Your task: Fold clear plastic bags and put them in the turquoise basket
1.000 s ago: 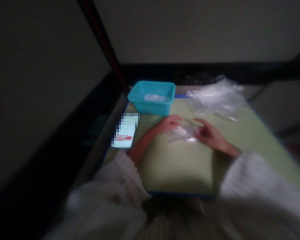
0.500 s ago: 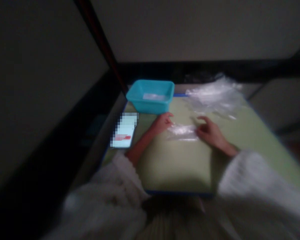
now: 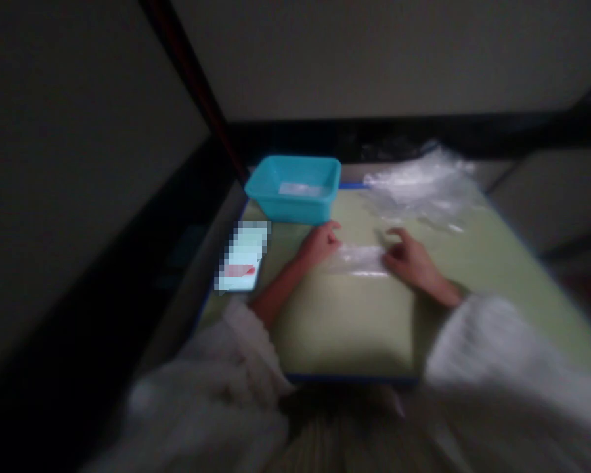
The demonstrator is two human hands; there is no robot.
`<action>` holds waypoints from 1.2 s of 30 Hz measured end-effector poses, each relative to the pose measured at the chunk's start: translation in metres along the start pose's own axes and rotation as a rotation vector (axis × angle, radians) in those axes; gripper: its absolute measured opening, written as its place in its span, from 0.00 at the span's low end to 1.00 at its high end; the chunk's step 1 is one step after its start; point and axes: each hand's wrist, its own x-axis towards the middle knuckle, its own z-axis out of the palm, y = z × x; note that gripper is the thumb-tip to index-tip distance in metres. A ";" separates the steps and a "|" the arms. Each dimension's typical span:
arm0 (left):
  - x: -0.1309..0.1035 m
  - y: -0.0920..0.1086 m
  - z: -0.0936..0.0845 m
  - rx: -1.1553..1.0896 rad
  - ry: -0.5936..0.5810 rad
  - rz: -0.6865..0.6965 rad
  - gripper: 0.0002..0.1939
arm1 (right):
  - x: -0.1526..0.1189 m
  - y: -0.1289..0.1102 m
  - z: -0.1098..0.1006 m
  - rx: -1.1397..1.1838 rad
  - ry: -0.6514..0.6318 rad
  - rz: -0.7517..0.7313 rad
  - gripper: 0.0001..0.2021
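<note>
A lit phone (image 3: 246, 256) and a turquoise basin (image 3: 298, 210) stand near each other on the green table (image 3: 345, 328).

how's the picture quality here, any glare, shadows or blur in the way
Head view: dim and soft, finger outlines blurred on the left hand and right hand; head view: whitish glare on the clear plastic between them hides its detail; head view: soft shadow along the near edge of the green table; head view: lit screen bright, mostly blocky mosaic.
</note>
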 end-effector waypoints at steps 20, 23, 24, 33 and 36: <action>0.002 -0.003 -0.006 0.102 0.046 0.003 0.22 | -0.018 -0.001 0.030 -0.571 -0.228 -0.381 0.39; -0.002 0.002 -0.012 0.158 0.080 -0.008 0.20 | -0.018 0.000 0.031 -0.559 -0.198 -0.371 0.39; -0.005 0.005 -0.013 0.185 0.103 -0.004 0.19 | -0.018 0.000 0.031 -0.553 -0.192 -0.368 0.39; -0.047 0.053 0.044 0.623 -0.108 0.465 0.22 | -0.016 0.005 0.034 -0.540 -0.196 -0.362 0.36; -0.051 0.050 0.054 0.703 -0.142 0.485 0.26 | -0.017 0.008 0.035 -0.545 -0.187 -0.355 0.35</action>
